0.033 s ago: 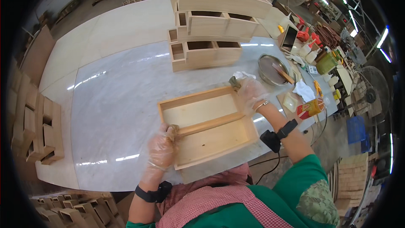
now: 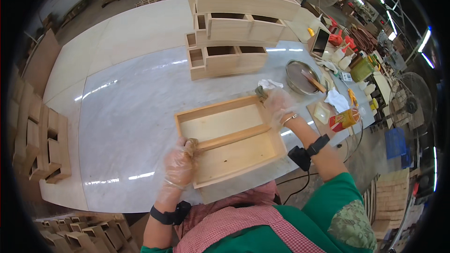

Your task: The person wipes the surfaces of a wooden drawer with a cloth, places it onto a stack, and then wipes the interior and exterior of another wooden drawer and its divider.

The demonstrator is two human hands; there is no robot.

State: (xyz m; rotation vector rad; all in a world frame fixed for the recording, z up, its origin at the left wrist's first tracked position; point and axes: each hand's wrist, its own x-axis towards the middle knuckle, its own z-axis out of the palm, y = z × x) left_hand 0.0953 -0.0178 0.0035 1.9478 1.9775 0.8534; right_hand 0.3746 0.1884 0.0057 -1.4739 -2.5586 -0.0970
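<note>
A shallow wooden box (image 2: 225, 160) with a lengthwise divider lies in front of me at the near edge of the table. Some of its upper rims look darker than the pale wood of its floor. My left hand (image 2: 179, 163), in a clear plastic glove, is closed on the box's left end by the divider; the glove is stained brown at the fingertips. At the far right corner, my right hand (image 2: 278, 105), also gloved, is closed around a grey-green rag (image 2: 261, 94) that touches the rim. A white cloth (image 2: 270, 84) lies just beyond that hand.
Stacked wooden boxes (image 2: 236, 65) stand at the back of the grey-topped table (image 2: 126, 126). To the right are a metal bowl (image 2: 296, 72) with a brush (image 2: 314, 80), a red-yellow can (image 2: 343, 120), a propped phone (image 2: 321, 42) and several bottles. More wooden boxes (image 2: 44, 145) sit at the left.
</note>
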